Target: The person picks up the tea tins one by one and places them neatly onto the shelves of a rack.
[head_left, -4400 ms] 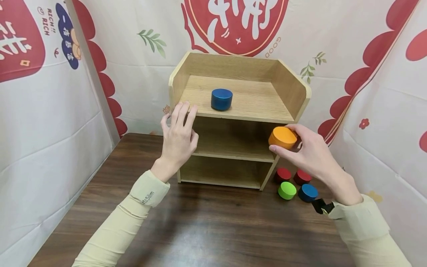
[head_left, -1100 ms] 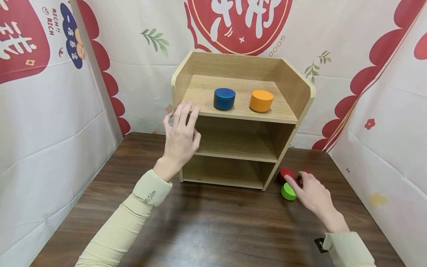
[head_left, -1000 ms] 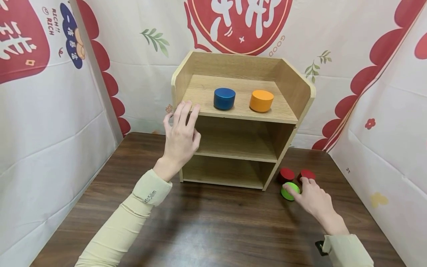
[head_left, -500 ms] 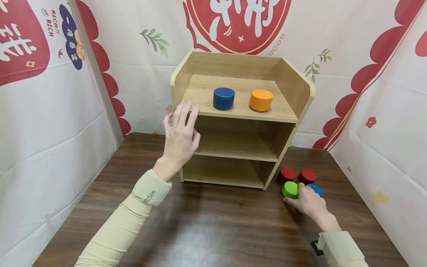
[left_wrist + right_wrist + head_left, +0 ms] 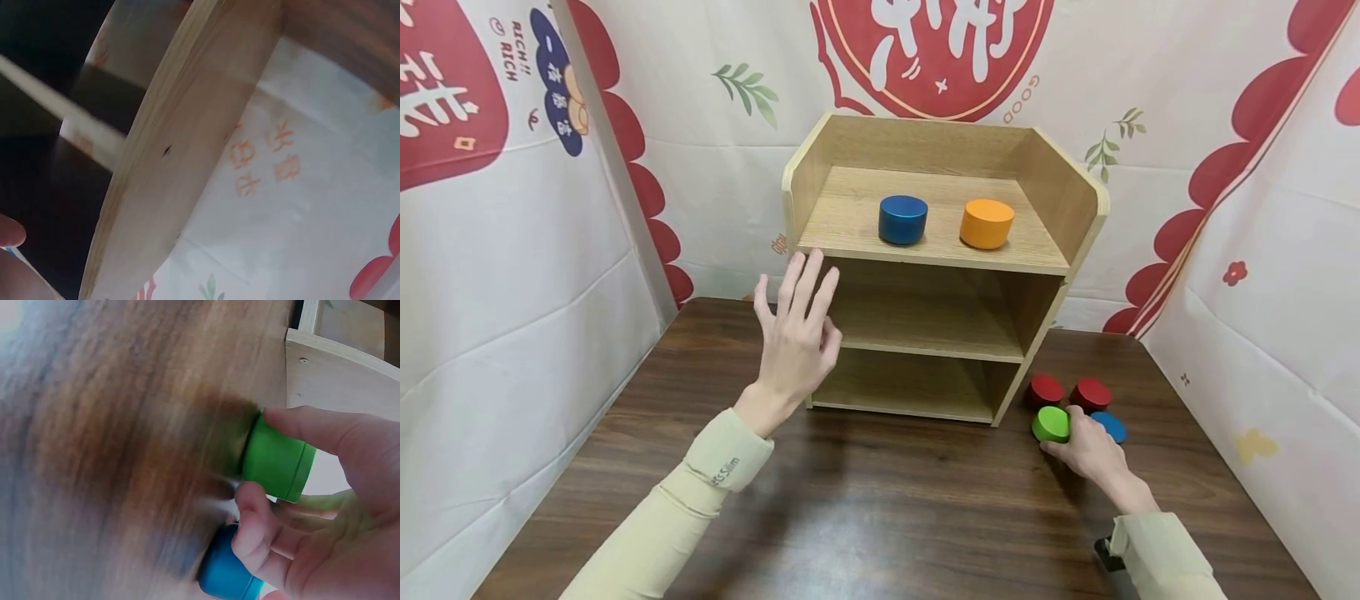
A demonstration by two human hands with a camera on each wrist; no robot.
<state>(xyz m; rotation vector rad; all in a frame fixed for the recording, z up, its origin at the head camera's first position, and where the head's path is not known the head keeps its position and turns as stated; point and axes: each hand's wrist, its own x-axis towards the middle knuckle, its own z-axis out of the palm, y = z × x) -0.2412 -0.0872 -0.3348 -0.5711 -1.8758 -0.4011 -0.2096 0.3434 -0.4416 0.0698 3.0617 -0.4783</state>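
My right hand [image 5: 1092, 447] pinches a green round tin-like cylinder [image 5: 1050, 424] at the right of the shelf unit. In the right wrist view, the thumb lies along one side of the green cylinder [image 5: 278, 459] and the curled fingers along the other. A blue cylinder [image 5: 1108, 427] stands beside those fingers, partly hidden by the hand. My left hand [image 5: 796, 337] holds nothing, its fingers spread in front of the left side of the wooden shelf unit [image 5: 932, 260]. On the top shelf stand a blue cylinder [image 5: 902, 220] and an orange cylinder [image 5: 987, 224].
Two red cylinders, a left one [image 5: 1046, 391] and a right one [image 5: 1091, 395], stand behind the green one on the dark wooden table [image 5: 865, 508]. Printed cloth [image 5: 707, 183] hangs behind and at both sides. The unit's side panel rises close to the right hand.
An orange cylinder came to rest on the top shelf. My right hand then went down to the green cylinder and took hold of it. My left hand has drawn back from the shelf edge.
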